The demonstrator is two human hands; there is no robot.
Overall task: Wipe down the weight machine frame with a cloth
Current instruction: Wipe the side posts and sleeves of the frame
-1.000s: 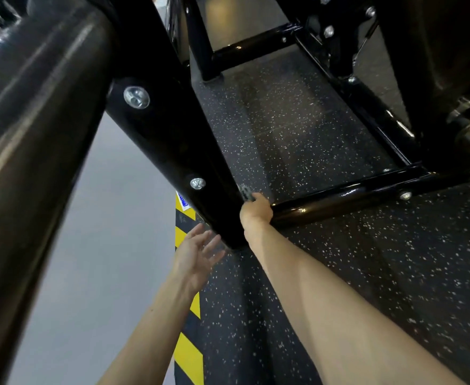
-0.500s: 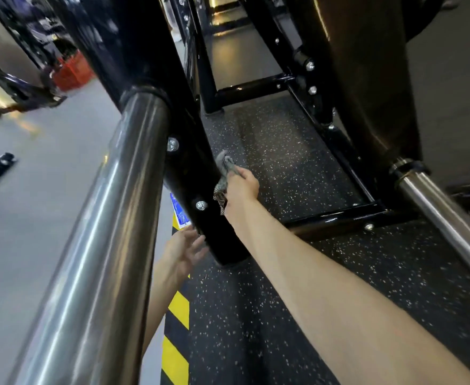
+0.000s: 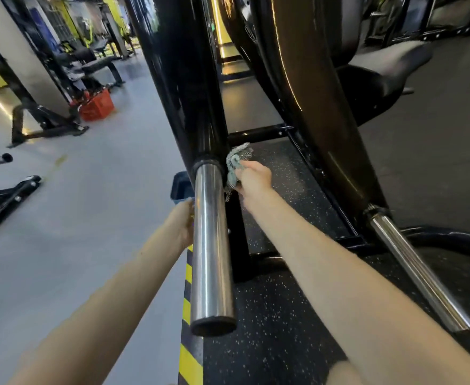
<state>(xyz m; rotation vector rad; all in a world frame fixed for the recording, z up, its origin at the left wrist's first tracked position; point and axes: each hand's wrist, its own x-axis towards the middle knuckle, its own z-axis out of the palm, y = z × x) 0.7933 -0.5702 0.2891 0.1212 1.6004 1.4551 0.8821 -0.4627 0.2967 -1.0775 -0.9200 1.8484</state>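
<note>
Cloth (image 3: 235, 165) higher up frame (image 3: 183, 79) now

A post of the weight machine frame (image 3: 183, 93) rises at the centre, and a plate-loading bar (image 3: 211, 245) juts from its lower end toward the camera. The cloth (image 3: 235, 166) lies against the post just right of the bar's collar, in the right hand (image 3: 254, 179). The left hand (image 3: 183, 220) is just left of the bar, partly behind it. A second bar (image 3: 419, 270) sticks out well to the right. Both bars hang over the rubber mat (image 3: 278, 315), and hazard tape (image 3: 189, 354) runs along the mat's left edge. A bin (image 3: 181, 186) sits on the floor beyond the left hand. A crate (image 3: 96, 107) stands far back on the left.
</note>
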